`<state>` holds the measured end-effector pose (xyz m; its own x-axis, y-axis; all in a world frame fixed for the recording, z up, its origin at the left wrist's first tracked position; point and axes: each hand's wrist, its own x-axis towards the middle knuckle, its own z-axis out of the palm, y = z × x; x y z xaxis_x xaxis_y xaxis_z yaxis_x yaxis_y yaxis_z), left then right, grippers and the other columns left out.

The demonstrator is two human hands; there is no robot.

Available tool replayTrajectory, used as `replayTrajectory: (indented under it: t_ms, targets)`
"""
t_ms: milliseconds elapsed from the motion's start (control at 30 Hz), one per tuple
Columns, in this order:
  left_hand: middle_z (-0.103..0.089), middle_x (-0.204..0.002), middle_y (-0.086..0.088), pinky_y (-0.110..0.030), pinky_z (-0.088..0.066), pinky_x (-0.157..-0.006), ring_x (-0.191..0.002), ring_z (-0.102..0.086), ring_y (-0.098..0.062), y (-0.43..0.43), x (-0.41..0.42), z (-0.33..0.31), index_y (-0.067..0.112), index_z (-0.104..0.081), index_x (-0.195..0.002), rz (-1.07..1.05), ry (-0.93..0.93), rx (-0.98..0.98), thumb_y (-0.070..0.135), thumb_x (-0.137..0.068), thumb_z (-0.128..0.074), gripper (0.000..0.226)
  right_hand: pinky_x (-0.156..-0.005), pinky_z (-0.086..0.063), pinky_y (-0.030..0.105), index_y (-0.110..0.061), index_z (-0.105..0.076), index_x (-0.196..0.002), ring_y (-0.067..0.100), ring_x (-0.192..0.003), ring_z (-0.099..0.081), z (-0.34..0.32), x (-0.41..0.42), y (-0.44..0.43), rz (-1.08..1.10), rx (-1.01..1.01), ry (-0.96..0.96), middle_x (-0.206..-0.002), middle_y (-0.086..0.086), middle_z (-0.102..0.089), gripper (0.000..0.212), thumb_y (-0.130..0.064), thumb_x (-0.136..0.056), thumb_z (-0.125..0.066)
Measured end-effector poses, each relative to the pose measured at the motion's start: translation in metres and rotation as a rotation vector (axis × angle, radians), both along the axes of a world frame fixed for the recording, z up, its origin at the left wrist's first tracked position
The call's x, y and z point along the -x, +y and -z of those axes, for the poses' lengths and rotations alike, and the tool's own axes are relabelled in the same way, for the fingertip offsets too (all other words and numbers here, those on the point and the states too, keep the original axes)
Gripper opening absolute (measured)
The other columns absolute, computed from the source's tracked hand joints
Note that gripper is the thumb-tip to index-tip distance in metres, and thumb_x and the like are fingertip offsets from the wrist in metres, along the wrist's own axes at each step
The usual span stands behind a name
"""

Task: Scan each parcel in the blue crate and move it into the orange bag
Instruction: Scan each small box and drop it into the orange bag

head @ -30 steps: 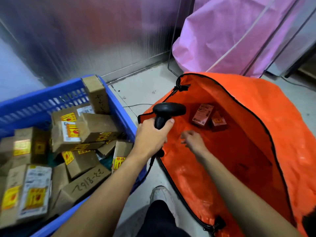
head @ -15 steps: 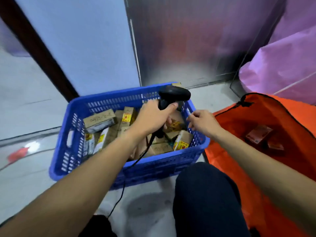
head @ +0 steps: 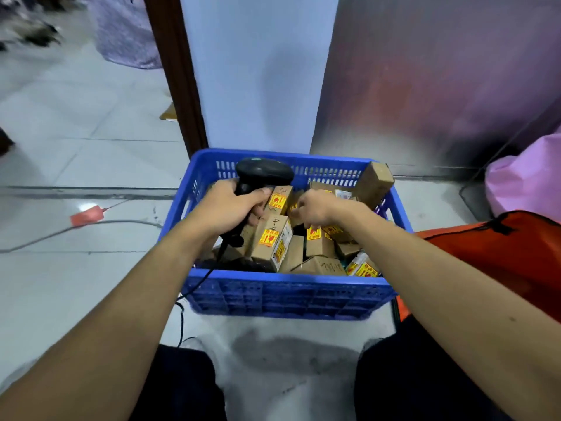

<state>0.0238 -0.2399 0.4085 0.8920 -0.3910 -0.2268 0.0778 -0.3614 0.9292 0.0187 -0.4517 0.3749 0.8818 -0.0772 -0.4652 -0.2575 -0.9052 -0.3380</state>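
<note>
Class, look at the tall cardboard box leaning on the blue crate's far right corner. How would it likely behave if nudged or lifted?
The tall box stands tilted on the blue crate rim, so a nudge would probably topple it. Its cardboard looks stiff and square-edged, so it should neither flop nor roll. Being small, it is probably light.

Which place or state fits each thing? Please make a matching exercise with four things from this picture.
Things:
1. scanner
2. right hand
3. orange bag
4. tall box

Places or states:
A. leans on the far right corner of the blue crate
B. lies on the floor, right of the crate
C. held in the left hand
D. reaches among the parcels

Pairs: 1-C, 2-D, 3-B, 4-A
</note>
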Motion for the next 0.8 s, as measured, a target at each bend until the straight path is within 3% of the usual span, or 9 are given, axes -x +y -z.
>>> replayTrajectory:
  t_ms: [67,133,267,400,567,633,733,800]
  targets:
    - [-0.078,-0.081,-0.006,-0.030,-0.060,-0.073,-0.071,-0.072,-0.017,0.010,-0.007,-0.003,0.014,-0.071,-0.106,0.023,0.053,0.025,0.030,-0.101,-0.068,0.017,-0.072,-0.056,0.035,-0.017,-0.063,-0.098,0.020,-0.082,-0.069,0.027,-0.009,0.005,0.071,-0.036,0.031,-0.091,0.004,-0.068,0.024,-0.037,-0.106,-0.051]
    - [-0.077,-0.083,-0.008,-0.024,-0.059,-0.066,-0.070,-0.072,-0.016,0.016,-0.011,-0.006,0.010,-0.071,-0.107,0.047,0.091,0.027,0.028,-0.101,-0.067,0.019,-0.066,-0.052,0.032,-0.013,-0.064,-0.105,0.020,-0.080,-0.067,0.060,-0.014,0.005,0.175,-0.100,0.071,-0.095,0.008,-0.070,0.029,-0.038,-0.106,-0.051]
    - [-0.078,-0.093,-0.014,-0.016,-0.055,-0.056,-0.067,-0.071,-0.014,0.022,-0.018,0.001,0.008,-0.071,-0.109,0.053,0.086,-0.056,0.028,-0.102,-0.066,0.022,-0.080,-0.056,0.042,-0.006,-0.044,-0.138,0.030,-0.103,-0.067,0.121,-0.008,0.003,0.315,-0.209,0.148,-0.123,0.015,-0.064,0.056,-0.045,-0.101,-0.056]
    - [-0.080,-0.097,-0.011,-0.018,-0.055,-0.057,-0.066,-0.072,-0.011,0.025,-0.033,0.012,0.015,-0.071,-0.109,0.006,0.150,-0.067,0.030,-0.099,-0.070,0.018,-0.077,-0.056,0.037,-0.009,-0.053,-0.133,0.022,-0.088,-0.063,0.151,-0.008,0.007,0.414,-0.404,0.188,-0.104,0.007,-0.062,0.042,-0.040,-0.104,-0.053]
    - [-0.081,-0.093,-0.002,-0.038,-0.060,-0.086,-0.082,-0.078,-0.019,0.021,-0.050,0.025,0.020,-0.072,-0.108,-0.005,0.161,-0.109,0.042,-0.097,-0.071,0.025,-0.093,-0.053,0.038,-0.015,-0.048,-0.140,0.021,-0.103,-0.062,0.163,-0.014,0.026,0.584,-0.645,0.279,-0.113,0.005,-0.063,0.042,-0.037,-0.105,-0.053]
    - [-0.082,-0.092,0.000,-0.037,-0.060,-0.086,-0.083,-0.079,-0.018,0.016,-0.051,0.025,0.021,-0.072,-0.108,-0.005,0.162,-0.103,0.042,-0.097,-0.070,0.024,-0.100,-0.046,0.041,-0.017,-0.047,-0.144,0.026,-0.113,-0.059,0.172,-0.017,0.029,0.730,-0.783,0.250,-0.122,0.007,-0.062,0.047,-0.045,-0.106,-0.049]
    - [-0.082,-0.092,0.001,-0.035,-0.059,-0.081,-0.083,-0.079,-0.017,0.010,-0.051,0.023,0.020,-0.072,-0.110,0.004,0.162,-0.105,0.041,-0.098,-0.068,0.024,-0.096,-0.045,0.045,-0.018,-0.044,-0.149,0.032,-0.110,-0.058,0.184,-0.023,0.032,0.913,-0.960,0.239,-0.127,0.014,-0.061,0.065,-0.064,-0.102,-0.040]
    - [-0.082,-0.092,0.001,-0.031,-0.058,-0.073,-0.081,-0.079,-0.015,0.008,-0.051,0.021,0.019,-0.071,-0.111,0.002,0.166,-0.092,0.041,-0.098,-0.069,0.025,-0.107,-0.042,0.049,-0.018,-0.043,-0.152,0.037,-0.124,-0.057,0.188,-0.027,0.032,0.956,-1.032,0.248,-0.140,0.018,-0.059,0.077,-0.072,-0.097,-0.042]
